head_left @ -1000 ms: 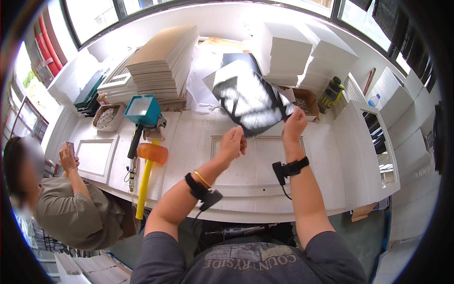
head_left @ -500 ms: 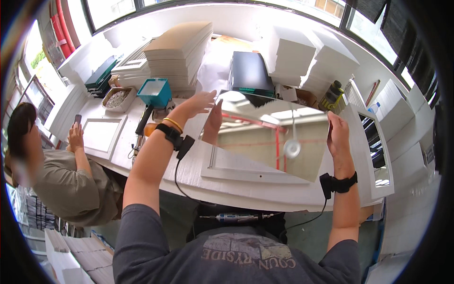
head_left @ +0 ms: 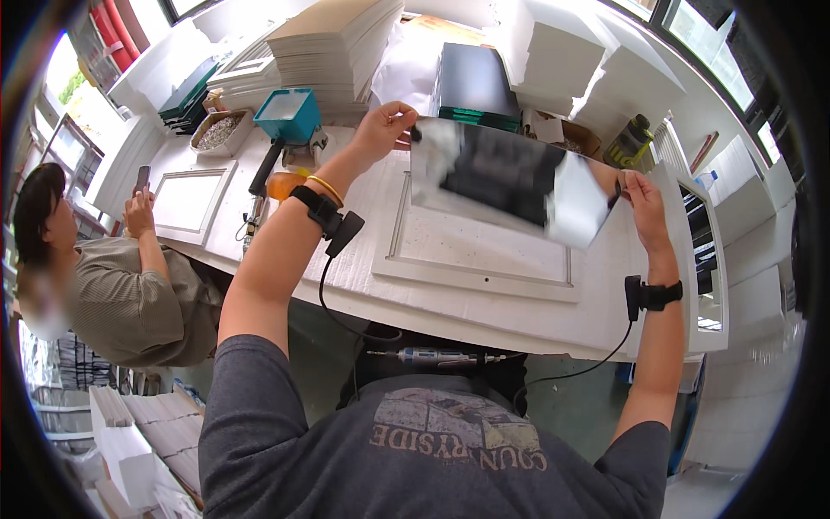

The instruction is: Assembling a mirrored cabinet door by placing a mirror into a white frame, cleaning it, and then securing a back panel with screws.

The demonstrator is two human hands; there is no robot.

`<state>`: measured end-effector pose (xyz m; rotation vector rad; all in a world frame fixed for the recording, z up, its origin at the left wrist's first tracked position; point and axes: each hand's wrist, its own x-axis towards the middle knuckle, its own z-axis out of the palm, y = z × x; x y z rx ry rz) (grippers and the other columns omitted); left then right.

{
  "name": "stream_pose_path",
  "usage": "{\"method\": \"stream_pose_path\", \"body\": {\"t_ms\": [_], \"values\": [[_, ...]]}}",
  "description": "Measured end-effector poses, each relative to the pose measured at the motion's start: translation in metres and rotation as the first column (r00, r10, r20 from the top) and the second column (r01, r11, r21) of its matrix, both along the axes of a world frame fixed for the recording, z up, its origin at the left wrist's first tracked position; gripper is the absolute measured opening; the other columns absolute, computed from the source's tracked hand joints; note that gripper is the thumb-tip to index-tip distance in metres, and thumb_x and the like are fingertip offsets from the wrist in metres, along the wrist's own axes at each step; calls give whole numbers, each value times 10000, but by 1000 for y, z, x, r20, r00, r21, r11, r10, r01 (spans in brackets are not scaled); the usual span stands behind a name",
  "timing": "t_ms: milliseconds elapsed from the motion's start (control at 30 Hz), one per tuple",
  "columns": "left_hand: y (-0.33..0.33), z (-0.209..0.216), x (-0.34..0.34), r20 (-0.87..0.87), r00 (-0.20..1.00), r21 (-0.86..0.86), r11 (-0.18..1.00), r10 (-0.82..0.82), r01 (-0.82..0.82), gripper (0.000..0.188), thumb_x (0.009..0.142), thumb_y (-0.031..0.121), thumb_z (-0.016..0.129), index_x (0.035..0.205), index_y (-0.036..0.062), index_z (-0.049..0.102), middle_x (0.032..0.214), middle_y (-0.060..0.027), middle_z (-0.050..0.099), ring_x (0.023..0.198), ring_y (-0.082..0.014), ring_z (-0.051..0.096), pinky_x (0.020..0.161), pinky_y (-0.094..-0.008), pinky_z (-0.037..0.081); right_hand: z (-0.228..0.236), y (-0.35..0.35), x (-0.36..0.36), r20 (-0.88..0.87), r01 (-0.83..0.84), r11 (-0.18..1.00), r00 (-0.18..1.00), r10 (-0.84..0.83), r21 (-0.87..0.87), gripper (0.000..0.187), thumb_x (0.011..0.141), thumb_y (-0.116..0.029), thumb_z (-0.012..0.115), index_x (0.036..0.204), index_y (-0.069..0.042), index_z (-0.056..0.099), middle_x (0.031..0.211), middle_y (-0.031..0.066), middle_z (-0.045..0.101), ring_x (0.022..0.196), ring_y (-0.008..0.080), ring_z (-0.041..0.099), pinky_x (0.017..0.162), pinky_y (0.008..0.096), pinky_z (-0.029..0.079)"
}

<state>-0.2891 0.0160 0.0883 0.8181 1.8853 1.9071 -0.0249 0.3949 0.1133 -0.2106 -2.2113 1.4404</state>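
Observation:
A rectangular mirror (head_left: 506, 177) hangs in the air between my two hands, tilted and slightly blurred. My left hand (head_left: 386, 131) pinches its left end near the far corner, while my right hand (head_left: 644, 203) grips its right end. Beneath it, on the white table, lies a white rectangular frame (head_left: 484, 282) with a speckled panel inside its rim. The mirror is apart from the frame's near side and hides the frame's far right portion.
Left of my arm are a teal container (head_left: 289, 115), an orange-handled tool (head_left: 285, 184) and a box of small parts (head_left: 220, 134). Dark panels (head_left: 478, 82) are stacked behind. A framed mirror (head_left: 705, 259) lies right. A person (head_left: 130, 285) holding a phone is at left.
Both hands have raised the mirror and tilted it, moving it away from me. Its reflection has turned dark, and more of the white frame underneath shows.

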Motion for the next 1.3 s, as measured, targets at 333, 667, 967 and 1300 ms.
{"method": "stream_pose_path", "body": {"t_ms": [333, 667, 967, 1300], "values": [[19, -11, -19, -263, 953, 24, 989, 148, -147, 130, 912, 183, 536, 915, 53, 547, 768, -31, 582, 703, -110, 605, 595, -248, 524, -46, 37, -56, -188, 144, 962, 977, -100, 232, 332, 932, -318, 494, 1016, -21, 615, 839, 1, 589, 735, 65, 496, 704, 201, 429], [20, -19, -32, -282, 941, -10, 980, 186, -197, 146, 908, 177, 537, 926, 34, 558, 775, -43, 589, 709, -122, 608, 609, -247, 526, -56, 39, -80, -151, 135, 974, 983, -108, 182, 326, 930, -314, 497, 1012, -21, 614, 818, -2, 582, 716, 71, 505, 681, 207, 445], [21, -21, -31, -312, 926, 29, 976, 212, -214, 144, 904, 148, 520, 905, 11, 564, 781, -42, 584, 704, -119, 602, 620, -241, 519, -57, 37, -77, -193, 118, 974, 978, -80, 195, 286, 932, -285, 501, 1003, -32, 613, 844, -8, 596, 720, 66, 504, 684, 215, 449], [-30, -42, 9, -246, 968, 31, 998, 53, -46, 99, 899, 104, 538, 922, 12, 567, 888, -46, 594, 810, -106, 558, 770, -248, 478, -35, 2, -6, -286, 203, 716, 958, -5, 668, 108, 875, -109, 544, 908, -30, 610, 840, 99, 601, 760, 242, 571, 708, 299, 465]]}}
